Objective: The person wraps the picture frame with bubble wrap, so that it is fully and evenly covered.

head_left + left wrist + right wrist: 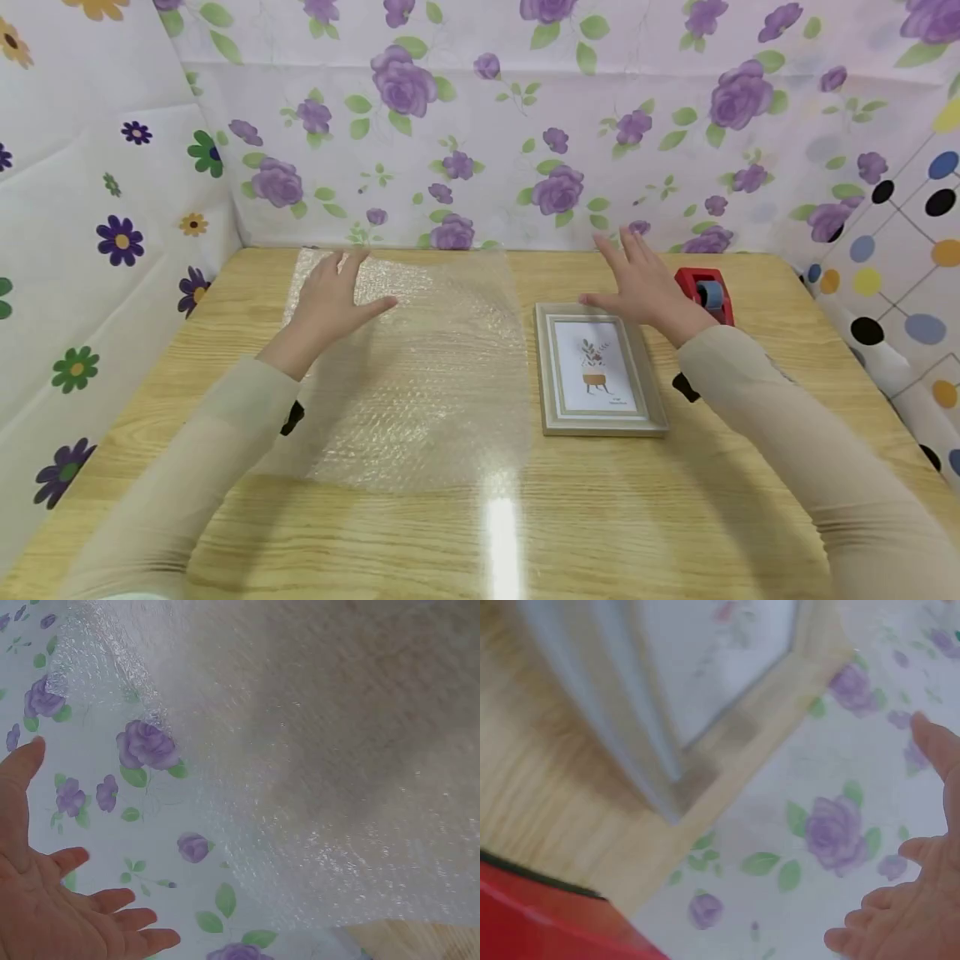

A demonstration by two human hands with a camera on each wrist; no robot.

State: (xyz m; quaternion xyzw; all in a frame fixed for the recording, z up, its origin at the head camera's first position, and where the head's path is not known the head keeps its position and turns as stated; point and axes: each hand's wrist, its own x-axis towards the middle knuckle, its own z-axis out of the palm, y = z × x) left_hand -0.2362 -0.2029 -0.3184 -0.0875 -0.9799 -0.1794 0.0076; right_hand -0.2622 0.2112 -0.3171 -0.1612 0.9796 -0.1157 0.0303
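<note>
A sheet of clear bubble wrap [420, 375] lies spread on the wooden table, left of the middle. Above its upper left part hovers my left hand [330, 304], fingers spread and holding nothing. To the right of the sheet a picture frame [652, 375] lies face up, with a potted-plant print inside. Over the frame's top right corner is my right hand [633, 279], its fingers apart and nothing in them. A red tape dispenser [701, 279] with a bluish roll sits just beyond the right wrist, partly hidden by the arm.
The wooden table [390, 542] meets a purple-flowered cloth [487, 125] at its back edge. Patterned sheets [82, 275] also stand along the left and right sides. Black wrist straps show under both forearms.
</note>
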